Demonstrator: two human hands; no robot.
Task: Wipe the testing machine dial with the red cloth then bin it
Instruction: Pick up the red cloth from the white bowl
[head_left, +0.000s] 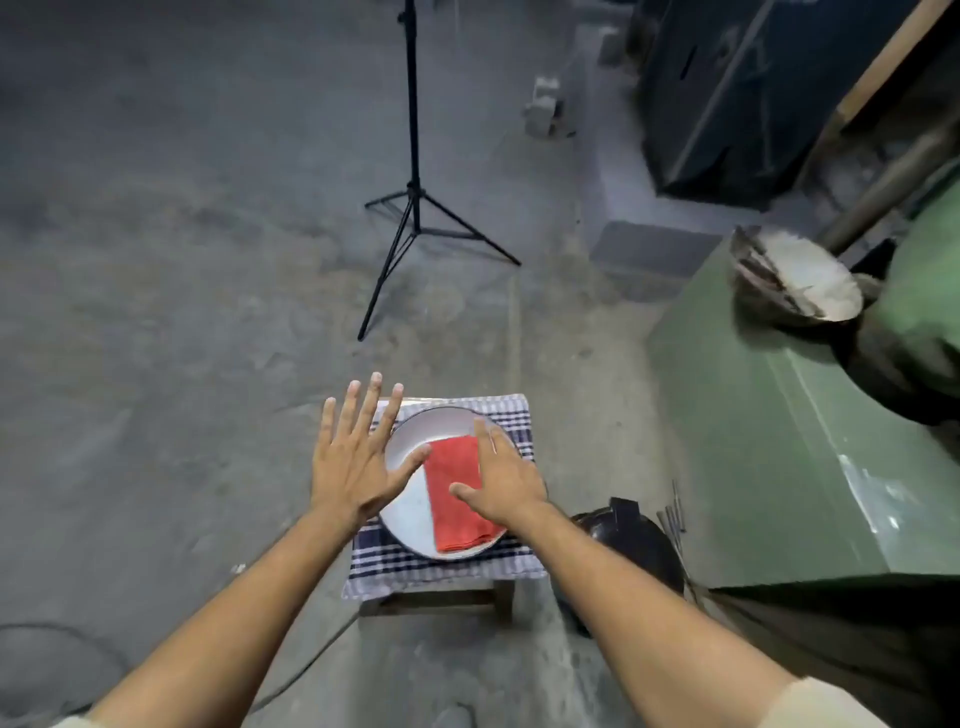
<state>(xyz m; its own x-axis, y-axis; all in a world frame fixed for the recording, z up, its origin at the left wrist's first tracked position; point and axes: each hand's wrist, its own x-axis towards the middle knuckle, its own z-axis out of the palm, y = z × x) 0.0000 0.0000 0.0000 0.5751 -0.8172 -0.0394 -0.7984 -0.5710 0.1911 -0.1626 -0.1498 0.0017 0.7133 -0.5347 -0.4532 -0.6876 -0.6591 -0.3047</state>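
A folded red cloth (454, 493) lies in a white round plate (410, 514) on a small stool covered with a blue-and-white checked cloth (441, 566). My right hand (501, 480) hovers flat over the right part of the red cloth, fingers spread, holding nothing. My left hand (358, 457) is spread open over the plate's left rim, also holding nothing. At the right stands the green testing machine (779, 447) with its round pale dial (802, 283) tilted upward, blurred. A black bin (628, 551) stands on the floor between the stool and the machine.
A black tripod stand (415, 208) stands on the grey concrete floor beyond the stool. Dark machinery (737, 93) and grey blocks (543, 106) sit at the back right. A cable (62, 631) lies on the floor at the lower left.
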